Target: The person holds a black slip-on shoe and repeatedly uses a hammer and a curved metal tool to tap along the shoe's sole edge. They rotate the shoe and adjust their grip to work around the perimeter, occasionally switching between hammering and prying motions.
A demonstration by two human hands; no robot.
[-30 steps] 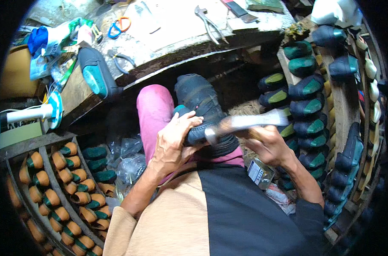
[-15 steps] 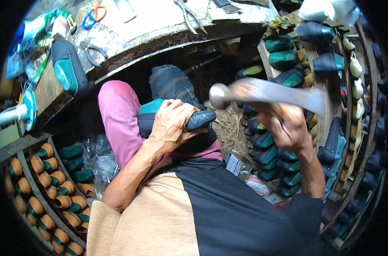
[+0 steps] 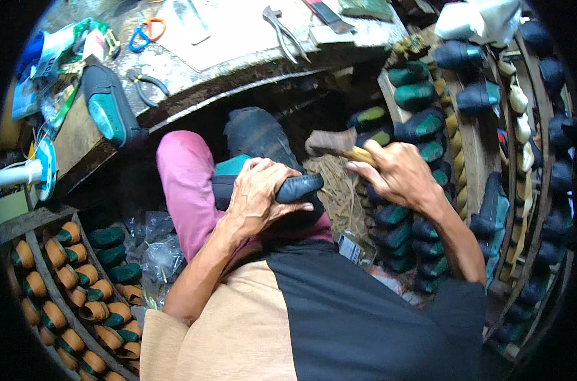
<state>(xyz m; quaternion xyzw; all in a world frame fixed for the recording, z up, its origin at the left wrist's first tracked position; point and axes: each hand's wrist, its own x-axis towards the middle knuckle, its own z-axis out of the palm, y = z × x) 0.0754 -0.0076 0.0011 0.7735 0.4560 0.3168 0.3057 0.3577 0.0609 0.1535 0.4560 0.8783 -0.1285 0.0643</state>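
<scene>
Under harsh light, a cramped workshop holds a dark wooden rack [image 3: 38,219] at eight o'clock, lined with tan rounded shoes with green panels [image 3: 95,311]. Above it, near ten o'clock, a navy slip-on shoe with a teal panel [image 3: 111,114] lies slanted at the edge of a pale, stained worktop [image 3: 377,37]; a hard jolt to that worktop might tip the shoe off. Black-handled pliers [image 3: 152,81] lie just beside it.

At the centre, the left hand [image 3: 257,190] is clamped around a dark shoe with a teal panel [image 3: 298,189], fingers over the top and thumb along the near side, above the lap between a pink trouser leg [image 3: 184,171] and a dark-covered knee [image 3: 257,133]. One rounded end juts out toward three o'clock; whether toe or heel is hard to tell under the fingers. With only the lap behind it, the shoe could roll under an off-centre blow, and those knuckles sit near enough to be caught.

Toward one o'clock, a rusty metal hammer head on a yellowish wooden handle [image 3: 358,154] hangs apart from the shoe. The right hand [image 3: 399,174], at three o'clock, has its grip closed round the handle; a loose hold could let the head twist and scuff the upper. Farther right, stacked navy-and-green shoes [image 3: 422,124] stand near that forearm, where a wide backswing might knock them.
</scene>
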